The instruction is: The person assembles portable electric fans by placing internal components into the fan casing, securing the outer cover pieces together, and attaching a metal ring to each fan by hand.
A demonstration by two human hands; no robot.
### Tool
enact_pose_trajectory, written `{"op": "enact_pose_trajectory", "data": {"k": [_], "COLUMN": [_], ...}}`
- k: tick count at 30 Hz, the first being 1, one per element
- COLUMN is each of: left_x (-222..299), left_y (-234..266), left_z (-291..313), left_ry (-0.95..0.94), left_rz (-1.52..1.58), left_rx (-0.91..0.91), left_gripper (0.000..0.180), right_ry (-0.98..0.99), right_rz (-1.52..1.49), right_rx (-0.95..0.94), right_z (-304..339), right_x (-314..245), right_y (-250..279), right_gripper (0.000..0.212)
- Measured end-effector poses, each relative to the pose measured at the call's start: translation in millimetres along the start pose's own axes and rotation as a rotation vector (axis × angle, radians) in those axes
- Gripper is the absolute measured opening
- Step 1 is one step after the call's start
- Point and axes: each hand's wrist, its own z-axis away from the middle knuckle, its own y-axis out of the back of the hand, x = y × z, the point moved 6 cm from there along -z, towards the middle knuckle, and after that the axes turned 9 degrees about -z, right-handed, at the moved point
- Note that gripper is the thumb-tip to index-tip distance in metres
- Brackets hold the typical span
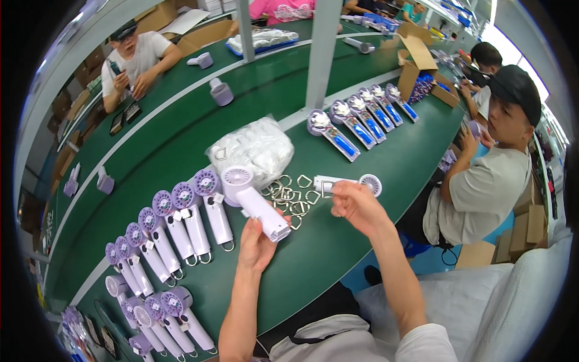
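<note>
Along the front of the station ran a long, dark green worktable [313, 265] with a curved near edge, and you sat with both forearms over it. To your right was a co-worker in a pale T-shirt and black cap [491, 181], also at the table. To your left stretched slanting rows of lavender-and-white plastic handheld fans [178, 226], many with a wire loop at the handle's end. Ahead of you sat a translucent plastic bag stuffed with white pieces [259, 145]. Beyond it, to the right, was a row of opened fan halves with blue cylindrical cells [363, 120].

A single lavender-and-white handheld fan with a round grille [262, 211] lay tilted in your left hand [256, 246], thumb and fingers curled around its lower handle; its head pointed away from you, beside the bag. Just beyond your right hand [359, 205] rested a white handle piece with a round grille [370, 183]. That hand's fingers were bent, thumb and forefinger brought together on a small, squarish metal loop [327, 189]. Between your hands, more silvery metal loops [289, 196] lay scattered in a loose heap.
</note>
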Motion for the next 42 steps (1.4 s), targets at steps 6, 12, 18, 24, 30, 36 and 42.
{"op": "enact_pose_trajectory", "data": {"k": [6, 12, 18, 24, 30, 36, 42], "left_x": [-4, -7, -4, -9, -9, -19, -15], "left_y": [-1, -1, -2, -2, 1, -1, -6], "left_z": [1, 4, 5, -2, 2, 3, 3], "left_ry": [-0.009, -0.012, -0.002, 0.056, 0.051, 0.085, 0.110], "left_rz": [-0.007, -0.023, -0.023, -0.043, 0.019, 0.029, -0.073], "left_rx": [-0.013, -0.004, 0.012, 0.044, -0.011, -0.019, 0.046], "left_gripper": [0.061, 0.059, 0.057, 0.061, 0.048, 0.052, 0.064], "right_ry": [0.001, 0.237, 0.335, 0.494, 0.586, 0.831, 0.877], "right_rz": [-0.111, 0.204, 0.565, 0.821, 0.461, 0.268, 0.287], "right_rx": [-0.070, 0.097, 0.237, 0.195, 0.097, 0.106, 0.065], "right_z": [22, 34, 25, 22, 3, -56, -45], "right_x": [8, 4, 19, 12, -11, -14, -14], "right_y": [12, 18, 39, 15, -31, -30, -38], "right_gripper": [0.008, 0.019, 0.025, 0.024, 0.033, 0.026, 0.030]}}
